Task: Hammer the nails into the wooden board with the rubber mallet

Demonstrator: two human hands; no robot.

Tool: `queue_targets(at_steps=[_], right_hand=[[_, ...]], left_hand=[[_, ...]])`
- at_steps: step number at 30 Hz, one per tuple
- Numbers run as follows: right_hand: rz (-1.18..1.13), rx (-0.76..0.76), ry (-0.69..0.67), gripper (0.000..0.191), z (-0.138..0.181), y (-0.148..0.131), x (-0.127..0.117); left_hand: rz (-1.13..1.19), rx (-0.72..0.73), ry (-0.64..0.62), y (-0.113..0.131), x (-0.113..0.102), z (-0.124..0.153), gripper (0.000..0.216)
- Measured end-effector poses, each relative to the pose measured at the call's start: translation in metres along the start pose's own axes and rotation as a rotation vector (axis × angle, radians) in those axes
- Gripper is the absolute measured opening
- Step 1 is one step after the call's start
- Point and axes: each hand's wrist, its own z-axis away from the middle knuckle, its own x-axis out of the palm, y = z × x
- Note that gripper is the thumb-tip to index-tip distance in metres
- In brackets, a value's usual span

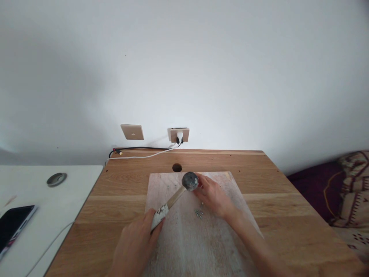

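Observation:
My left hand (135,242) is closed round the wooden handle of a hammer (175,196), whose dark round head is raised over the far part of a pale wooden board (184,238). My right hand (211,196) rests on the board just right of the hammer head, fingers pinched together near the head; what they hold is hidden. Several small nails (198,212) lie loose on the board beside my right wrist.
The board lies on a wooden desk (276,200) with a round cable hole (177,167). Cables (144,154) run to a wall socket (179,135). A white table (57,200) on the left carries a phone (14,225) and a round metal lid (57,179). Patterned fabric (351,192) lies at right.

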Motion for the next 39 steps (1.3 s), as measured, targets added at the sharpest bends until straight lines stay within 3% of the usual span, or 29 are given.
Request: queue_targets(at_steps=[4, 10, 18, 23, 29, 39], right_hand=[[0.024, 0.093, -0.026, 0.008, 0.022, 0.01, -0.013], [0.031, 0.151, -0.103, 0.008, 0.035, -0.005, -0.003], [0.065, 0.138, -0.054, 0.031, 0.028, -0.006, 0.003], [-0.05, 0.058, 0.017, 0.025, 0.018, 0.006, 0.003], [-0.142, 0.013, 0.179, 0.018, 0.007, 0.017, 0.013], [-0.108, 0.019, 0.18, 0.015, 0.001, 0.014, 0.018]], left_hand=[[-0.068, -0.007, -0.007, 0.006, 0.002, -0.004, 0.026], [-0.056, 0.018, 0.025, 0.001, 0.009, -0.009, 0.026], [0.112, -0.005, 0.051, -0.009, 0.016, -0.009, 0.022], [0.259, 0.051, 0.085, -0.019, 0.03, -0.01, 0.023], [0.326, 0.065, 0.081, -0.022, 0.031, -0.01, 0.025], [0.275, 0.074, 0.068, -0.018, 0.026, -0.008, 0.022]])
